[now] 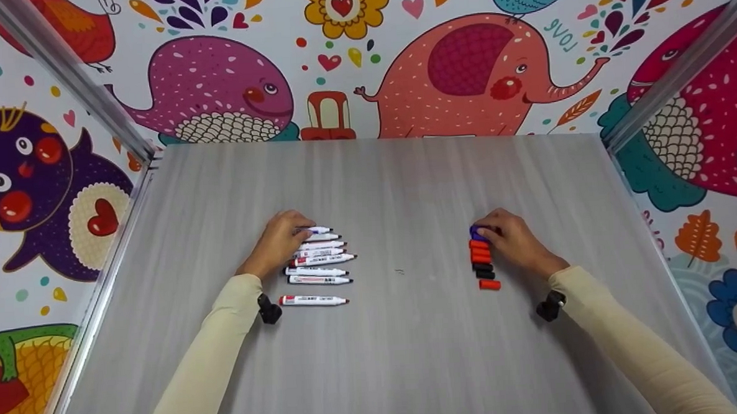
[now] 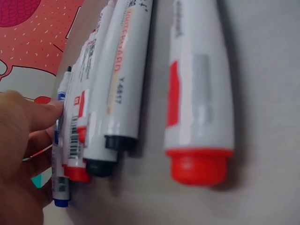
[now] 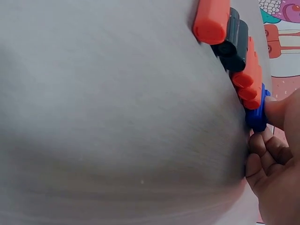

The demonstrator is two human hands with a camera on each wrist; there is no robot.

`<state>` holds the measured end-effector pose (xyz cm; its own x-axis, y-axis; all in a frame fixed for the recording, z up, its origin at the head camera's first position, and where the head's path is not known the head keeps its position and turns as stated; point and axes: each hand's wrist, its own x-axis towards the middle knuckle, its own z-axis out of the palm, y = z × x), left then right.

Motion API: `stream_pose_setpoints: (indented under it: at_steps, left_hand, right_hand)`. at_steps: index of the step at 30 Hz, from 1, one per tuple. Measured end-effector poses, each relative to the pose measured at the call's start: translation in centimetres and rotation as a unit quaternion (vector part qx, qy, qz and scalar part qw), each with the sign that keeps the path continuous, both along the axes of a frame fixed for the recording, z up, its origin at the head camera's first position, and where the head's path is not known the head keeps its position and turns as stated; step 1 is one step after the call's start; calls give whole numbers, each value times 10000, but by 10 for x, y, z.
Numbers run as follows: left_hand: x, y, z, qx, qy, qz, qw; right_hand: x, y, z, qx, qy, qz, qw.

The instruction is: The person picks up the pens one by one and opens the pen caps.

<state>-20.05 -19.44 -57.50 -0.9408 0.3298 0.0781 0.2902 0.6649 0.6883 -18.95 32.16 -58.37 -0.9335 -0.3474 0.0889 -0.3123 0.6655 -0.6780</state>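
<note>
In the head view my left hand is at the far end of a row of uncapped whiteboard markers, tips pointing right. Its thumb and fingers hold a blue-ended marker, seen in the left wrist view. Nearest me, a red-ended marker lies a little apart from the others. Across the table my right hand pinches a blue cap at the far end of a column of caps. Red caps and black caps follow it towards me, then a single red cap.
A grey wood-grain table lies under everything. Small dark marks show on it between markers and caps. Patterned panels with cartoon animals stand at the back and both sides, with metal posts at the corners.
</note>
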Motion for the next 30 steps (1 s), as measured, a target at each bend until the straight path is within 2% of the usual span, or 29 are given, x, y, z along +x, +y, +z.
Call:
stream_pose_setpoints:
  at_steps: [8,16,22,30]
  left_hand:
    - [0,0,1,-47,-69,-11,10000]
    - [1,0,1,-329,-60,118,9994]
    - [1,1,2,-400,109,192,9990]
    - [7,5,9,-538,273,211,9980]
  right_hand:
    - [1,-1,0,-149,-43,1,9999]
    - [1,-2,-1,-131,-69,-1,9999]
    - [1,-1,2,-146,-170,-125,9997]
    - [-1,-2,10,44,-70,-170,9998]
